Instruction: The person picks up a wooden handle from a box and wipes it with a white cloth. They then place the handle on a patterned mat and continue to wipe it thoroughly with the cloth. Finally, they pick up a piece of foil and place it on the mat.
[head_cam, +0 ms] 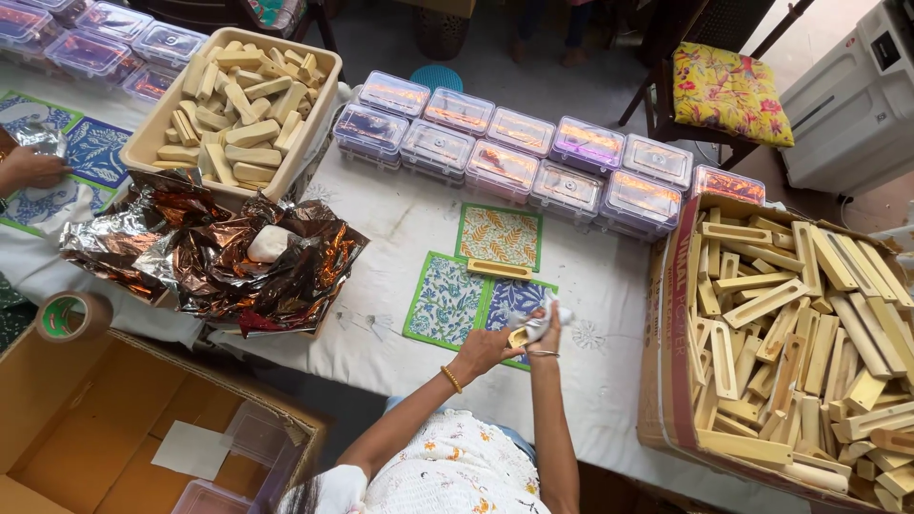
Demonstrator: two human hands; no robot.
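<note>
**A:** What is held in the hands?

**B:** A small pale wooden block [519, 336] is gripped by the left hand [486, 348], with the fingers curled closed around its near end. A crumpled white cloth [545, 320] is pinched in the bunched fingers of the right hand [548, 328] and pressed against the block's top.

**A:** Where is the block located?

**B:** It is held just above a blue floral printed tile with a green border [517, 303], on a table covered with white cloth [409, 228]. A teal floral tile [446, 300] lies beside it, and a flat wooden bar [499, 269] is laid across the near edge of an orange leaf-patterned tile [499, 235].

**A:** What is seen nearby?

**B:** A cardboard box of slotted wooden pieces [790, 333] is placed at the right, and a row of clear lidded plastic containers [533, 157] farther back. Crumpled copper foil [219, 257] lies at the left.
</note>
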